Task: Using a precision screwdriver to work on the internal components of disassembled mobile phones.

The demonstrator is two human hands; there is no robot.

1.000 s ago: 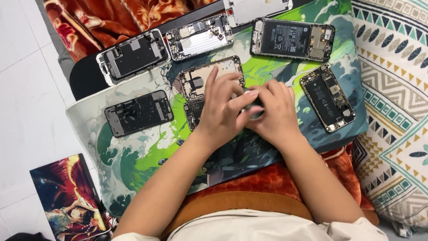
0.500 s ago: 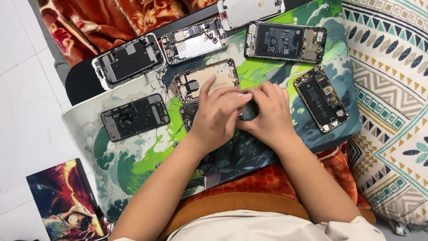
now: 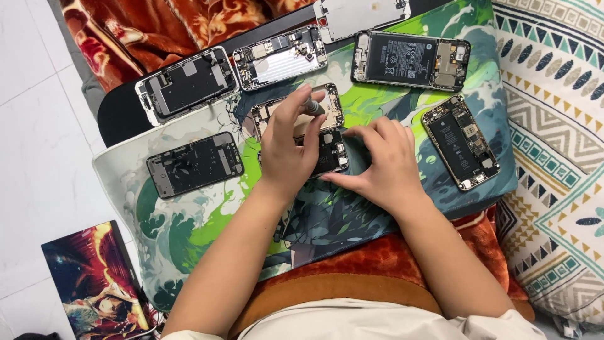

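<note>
Two hands work over one opened black phone (image 3: 330,154) at the middle of the printed mat (image 3: 189,220). The left hand (image 3: 286,148) pinches a grey screwdriver (image 3: 313,106) between thumb and fingers, tip over the phone. The right hand (image 3: 380,164) rests curled, fingers together, against the phone's right edge. A gold-framed phone (image 3: 461,142) lies well right of those fingers; bare mat lies below both hands.

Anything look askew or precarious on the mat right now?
Yes. The silver-framed phone at the upper left lies only partly on the mat, overhanging its edge onto a dark surface. The pale phone panel at the top also overhangs.
</note>
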